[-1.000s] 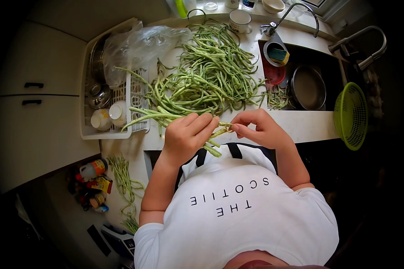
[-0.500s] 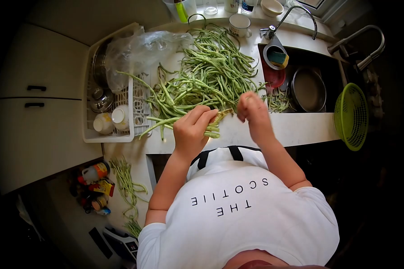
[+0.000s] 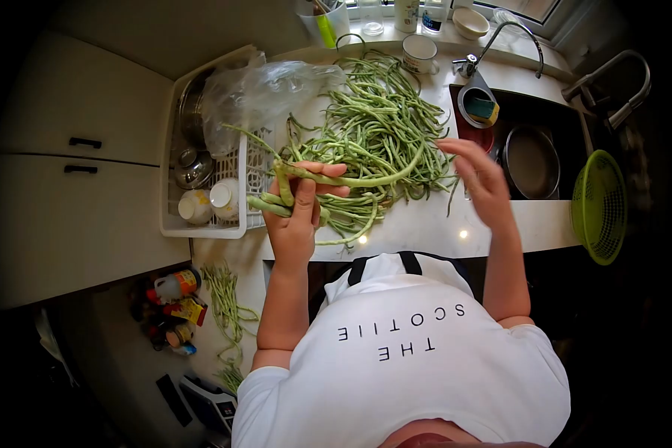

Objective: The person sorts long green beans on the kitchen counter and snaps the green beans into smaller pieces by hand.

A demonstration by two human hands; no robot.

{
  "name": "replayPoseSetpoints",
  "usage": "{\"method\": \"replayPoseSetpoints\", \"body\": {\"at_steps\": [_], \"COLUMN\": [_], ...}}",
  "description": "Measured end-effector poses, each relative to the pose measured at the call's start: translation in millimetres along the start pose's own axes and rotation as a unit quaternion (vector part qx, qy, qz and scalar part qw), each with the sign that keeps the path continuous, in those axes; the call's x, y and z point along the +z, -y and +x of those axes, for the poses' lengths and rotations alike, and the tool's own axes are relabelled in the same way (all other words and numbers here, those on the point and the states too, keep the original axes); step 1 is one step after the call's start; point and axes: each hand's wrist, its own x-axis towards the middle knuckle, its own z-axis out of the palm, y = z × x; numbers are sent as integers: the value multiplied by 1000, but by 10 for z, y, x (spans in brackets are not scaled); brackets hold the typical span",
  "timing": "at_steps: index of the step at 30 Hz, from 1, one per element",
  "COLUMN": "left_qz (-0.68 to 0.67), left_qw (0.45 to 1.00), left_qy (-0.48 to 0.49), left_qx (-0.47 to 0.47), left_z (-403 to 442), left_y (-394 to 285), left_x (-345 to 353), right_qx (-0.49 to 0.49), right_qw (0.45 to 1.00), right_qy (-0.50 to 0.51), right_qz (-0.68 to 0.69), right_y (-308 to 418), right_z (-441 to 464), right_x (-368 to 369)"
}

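Note:
My left hand (image 3: 302, 205) is wrapped round several green beans (image 3: 358, 181), palm turned up, near the counter's front left. One long bean curves from it to the right toward my other hand. Beyond lies a large tangled heap of long green beans (image 3: 384, 112). My right hand (image 3: 481, 175) is raised over the counter at the sink's left edge, its fingers stretched out and somewhat blurred. Its fingertips are close to the curved bean's far end; whether they touch it I cannot tell.
A white dish rack (image 3: 240, 220) with bowls and a plastic bag (image 3: 265, 93) stands left. The sink (image 3: 571, 112) holds a pan (image 3: 531, 160); a green colander (image 3: 599, 209) is at its right. More beans (image 3: 228, 306) and bottles (image 3: 175, 284) lie lower left. A mug (image 3: 420, 54) stands behind.
My left hand has turned palm up, with the beans now fanned out and a long one curving right. My right hand has moved right and its fingers have opened. The view has shifted slightly.

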Motion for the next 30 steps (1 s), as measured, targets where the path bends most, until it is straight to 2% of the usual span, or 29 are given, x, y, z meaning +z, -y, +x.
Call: {"method": "replayPoseSetpoints", "body": {"at_steps": [1, 3, 4, 6, 8, 9, 11, 12, 13, 15, 19, 22, 26, 28, 29, 30], "left_qz": [0, -61, -76, -104, -140, -146, -143, -129, -130, -114, -97, -62, 2, 25, 57, 88], "left_qw": [1000, 998, 997, 994, 984, 980, 973, 972, 971, 965, 963, 965, 970, 971, 971, 969], "left_qy": [4, 12, -5, -37, -113, -136, -178, -195, -196, -230, -247, -251, -243, -237, -226, -214], "left_qx": [0, -27, -33, -13, -4, -13, -26, -35, -36, -52, -54, -49, 2, 24, 55, 85], "left_z": [17, 45, 44, 68, 83, 91, 82, 79, 73, 73, 81, 86, 69, 47, 30, 7], "left_y": [2, -6, -36, -25, -4, -16, -6, 7, 30, 82, 143, 163, 140, 81, 36, 17], "left_x": [-4, -22, -34, -193, -432, -517, -617, -642, -654, -658, -612, -582, -525, -476, -443, -412], "right_qx": [-40, -74, -59, -45, -1, 0, 147, 168, 169, 188, 198, 204, 226, 197, 197, 147], "right_qw": [997, 994, 988, 976, 963, 962, 883, 846, 847, 779, 799, 786, 788, 900, 900, 961], "right_qy": [31, 68, 141, 213, 251, 253, 275, 265, 265, 232, 214, 218, 202, 188, 187, 155], "right_qz": [58, 40, 6, -25, 102, 103, 352, 430, 430, 552, 527, 541, 536, 340, 340, 176], "right_y": [137, 268, 305, 286, 143, 111, 67, 103, 108, 111, 77, 25, 37, 56, 61, 58], "right_z": [52, 66, 89, 110, 111, 109, 100, 95, 88, 79, 21, -8, -10, -3, -9, -22], "right_x": [198, 491, 530, 566, 597, 585, 553, 540, 554, 589, 606, 615, 638, 670, 700, 743]}}
